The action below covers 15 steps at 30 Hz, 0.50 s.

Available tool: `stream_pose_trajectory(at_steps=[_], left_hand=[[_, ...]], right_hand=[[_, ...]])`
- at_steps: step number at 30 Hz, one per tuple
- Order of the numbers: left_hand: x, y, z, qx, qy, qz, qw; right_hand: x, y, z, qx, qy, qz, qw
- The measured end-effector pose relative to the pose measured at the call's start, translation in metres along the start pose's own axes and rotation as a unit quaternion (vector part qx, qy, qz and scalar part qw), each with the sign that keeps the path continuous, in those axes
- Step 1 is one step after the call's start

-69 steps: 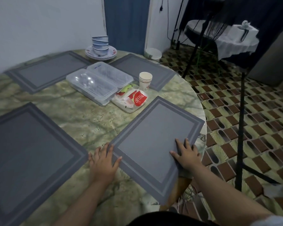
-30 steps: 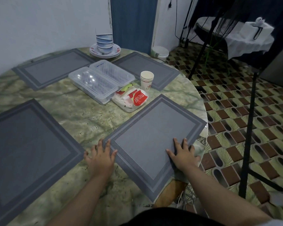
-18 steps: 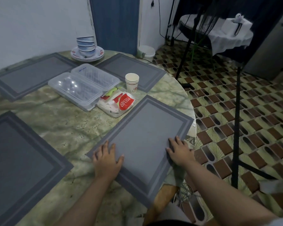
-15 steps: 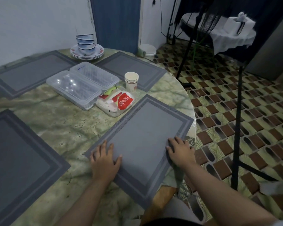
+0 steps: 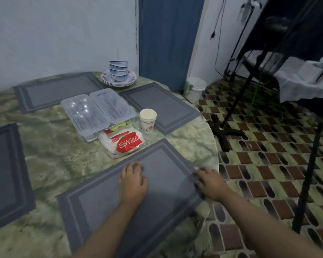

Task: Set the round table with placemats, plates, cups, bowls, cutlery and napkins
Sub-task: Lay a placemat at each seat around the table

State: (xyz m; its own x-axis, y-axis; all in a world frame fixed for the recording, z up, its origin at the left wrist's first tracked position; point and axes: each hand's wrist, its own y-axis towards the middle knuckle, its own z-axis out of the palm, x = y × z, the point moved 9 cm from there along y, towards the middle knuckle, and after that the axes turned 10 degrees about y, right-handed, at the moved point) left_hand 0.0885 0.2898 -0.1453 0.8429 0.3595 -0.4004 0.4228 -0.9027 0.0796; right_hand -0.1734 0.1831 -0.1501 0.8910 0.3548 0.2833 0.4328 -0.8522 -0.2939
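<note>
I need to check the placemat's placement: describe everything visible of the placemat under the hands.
The nearest placemat is a grey rectangle with a darker border band, seemingly woven. It lies flat, turned diagonally, near the round table's right edge. The left hand rests palm-down on its middle; the right hand is at its right edge, blurred. Its far corner nearly touches the napkin pack.

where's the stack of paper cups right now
In the head view the stack of paper cups stands upright on the round table, right of centre, just right of the clear plastic boxes and behind the napkin pack.
</note>
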Motion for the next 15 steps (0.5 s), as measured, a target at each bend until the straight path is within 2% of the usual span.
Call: stream_pose_trajectory(at_steps=[3,6,15], left_hand=[[-0.038,0.022,-0.009,-0.041,-0.106,-0.052,0.992],[-0.060,0.035,-0.018,-0.077,-0.261,-0.113,0.956],[-0.125,0.080,-0.003,-0.134,-0.340,-0.176,0.914]], right_hand=[[-0.015,0.023,-0.051,-0.050,0.040,-0.053,0.997],[-0.027,0.044,-0.105,-0.108,0.121,-0.090,0.983],[-0.042,0.094,-0.187,-0.173,0.301,-0.115,0.931]])
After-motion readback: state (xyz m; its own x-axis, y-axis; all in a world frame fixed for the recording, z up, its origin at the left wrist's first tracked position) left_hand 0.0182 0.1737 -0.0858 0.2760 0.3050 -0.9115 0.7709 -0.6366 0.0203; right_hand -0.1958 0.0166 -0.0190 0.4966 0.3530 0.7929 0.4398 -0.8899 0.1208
